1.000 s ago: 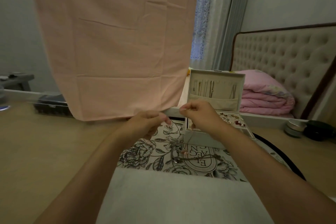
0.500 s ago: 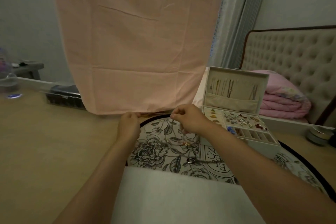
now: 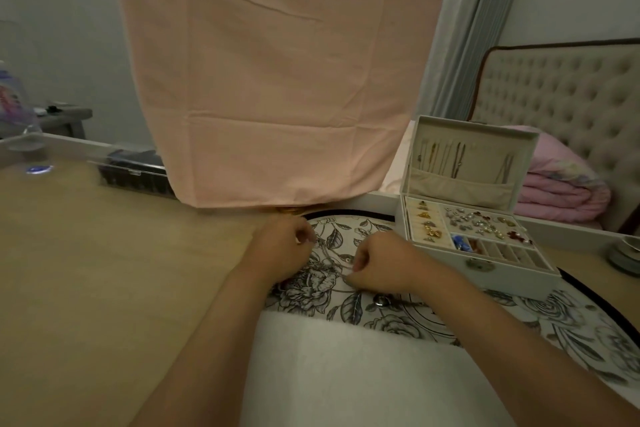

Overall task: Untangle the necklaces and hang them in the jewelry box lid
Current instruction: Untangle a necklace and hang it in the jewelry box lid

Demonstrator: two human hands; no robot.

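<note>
Left hand (image 3: 284, 250) and right hand (image 3: 384, 265) hovering low over floral mat (image 3: 571, 333), fingers curling tight. Grip on fine chain probable, but too thin to confirm. Necklaces (image 3: 381, 300) lying on mat just beside right hand, pendant showing. Judging untangling step in hand; next move calling for freeing one strand, then carrying it right to upright jewelry box lid (image 3: 485, 152), hooks partly taken. Pink cloth (image 3: 277, 80) hanging behind, white pad (image 3: 346, 374) lying in front; neither obstructing.

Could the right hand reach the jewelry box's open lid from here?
Probably yes: the lid stands upright just beyond the right hand, only the box's low tray between, though the hand seems to pinch a necklace.
</note>
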